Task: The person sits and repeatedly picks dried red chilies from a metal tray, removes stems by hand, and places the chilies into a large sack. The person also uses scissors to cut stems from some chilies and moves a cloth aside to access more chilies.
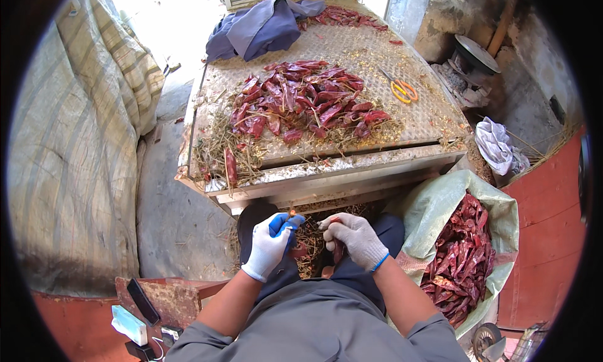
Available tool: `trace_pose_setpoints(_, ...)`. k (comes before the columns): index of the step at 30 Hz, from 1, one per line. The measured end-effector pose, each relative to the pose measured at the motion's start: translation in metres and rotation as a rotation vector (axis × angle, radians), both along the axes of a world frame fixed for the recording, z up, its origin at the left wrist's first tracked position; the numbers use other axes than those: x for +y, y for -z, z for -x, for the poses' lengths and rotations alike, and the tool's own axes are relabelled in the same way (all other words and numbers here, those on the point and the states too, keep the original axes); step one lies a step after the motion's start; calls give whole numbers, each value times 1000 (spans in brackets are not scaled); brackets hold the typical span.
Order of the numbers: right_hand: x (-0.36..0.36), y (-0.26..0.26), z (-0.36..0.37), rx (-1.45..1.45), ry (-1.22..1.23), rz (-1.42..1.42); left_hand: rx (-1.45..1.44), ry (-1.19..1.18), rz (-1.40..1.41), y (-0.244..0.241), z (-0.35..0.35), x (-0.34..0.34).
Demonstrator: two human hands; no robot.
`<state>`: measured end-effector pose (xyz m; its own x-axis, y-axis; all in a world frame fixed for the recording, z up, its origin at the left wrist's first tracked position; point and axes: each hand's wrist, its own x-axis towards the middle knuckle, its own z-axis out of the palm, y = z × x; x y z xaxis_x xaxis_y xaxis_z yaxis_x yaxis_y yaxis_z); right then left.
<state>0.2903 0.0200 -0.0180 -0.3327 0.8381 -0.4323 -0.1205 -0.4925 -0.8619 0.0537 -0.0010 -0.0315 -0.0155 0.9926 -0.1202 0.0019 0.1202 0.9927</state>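
My left hand [274, 242], in a white glove with blue coating, pinches a small pepper stem [292, 214] between thumb and fingers. A little to its right, my right hand [353, 239] wears a greyish knit glove with a blue cuff edge. It is closed around a dried red chili pepper [338, 251], whose lower part hangs below the fingers. Both hands are above my lap, just short of the metal table [330, 173]. On that table lies a heap of dried red chilies [301, 98]. One single chili [230, 168] rests near the table's front left corner.
Orange-handled scissors [403, 91] lie right of the heap. A bluish cloth [266, 27] covers the far left corner. An open woven sack [506, 220] of chilies stands at my right. Tissues [129, 325] and a phone [143, 301] sit low left. Stem litter [311, 230] covers the floor.
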Motion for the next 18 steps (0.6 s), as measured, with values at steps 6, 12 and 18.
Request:
trace_pose_setpoints(6,-16,-1,24,191,-177,395,18,-58,-183,8,-24,8)
trace_pose_setpoints(12,-20,19,39,297,-129,330,-153,2,-173,20,-30,7)
trace_pose_setpoints(18,-17,5,35,190,-115,322,-403,-48,-22,13,-34,13)
